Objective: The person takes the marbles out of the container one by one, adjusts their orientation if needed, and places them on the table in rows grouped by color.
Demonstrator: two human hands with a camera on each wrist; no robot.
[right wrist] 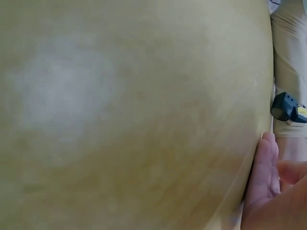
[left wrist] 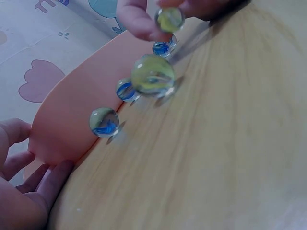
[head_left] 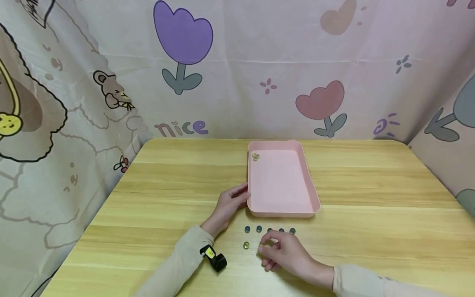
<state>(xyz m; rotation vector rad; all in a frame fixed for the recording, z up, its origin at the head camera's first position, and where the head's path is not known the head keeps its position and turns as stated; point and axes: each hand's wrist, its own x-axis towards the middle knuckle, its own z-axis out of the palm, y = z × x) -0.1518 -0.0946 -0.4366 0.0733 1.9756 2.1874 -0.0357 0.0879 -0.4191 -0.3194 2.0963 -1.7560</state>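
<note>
A pink tray (head_left: 278, 181) lies on the wooden table. My left hand (head_left: 231, 206) rests its fingers against the outside of the tray's left wall, near the front corner. In the left wrist view, the fingers (left wrist: 53, 179) lie along that wall. My right hand (head_left: 283, 253), in front of the tray, pinches a yellow marble (left wrist: 170, 19) between thumb and index finger. To its left, another yellow marble (head_left: 246, 245) lies on the table. Several blue marbles (head_left: 259, 229) form a row before the tray's front wall, partly covered by the right hand. The right wrist view shows no marble.
A small cluster of yellowish marbles (head_left: 255, 156) sits in the tray's far left corner. Behind the wooden table (head_left: 178, 177) hangs a printed cloth (head_left: 237, 82), which also covers both sides. A black wrist camera (head_left: 214, 258) is strapped to the left sleeve.
</note>
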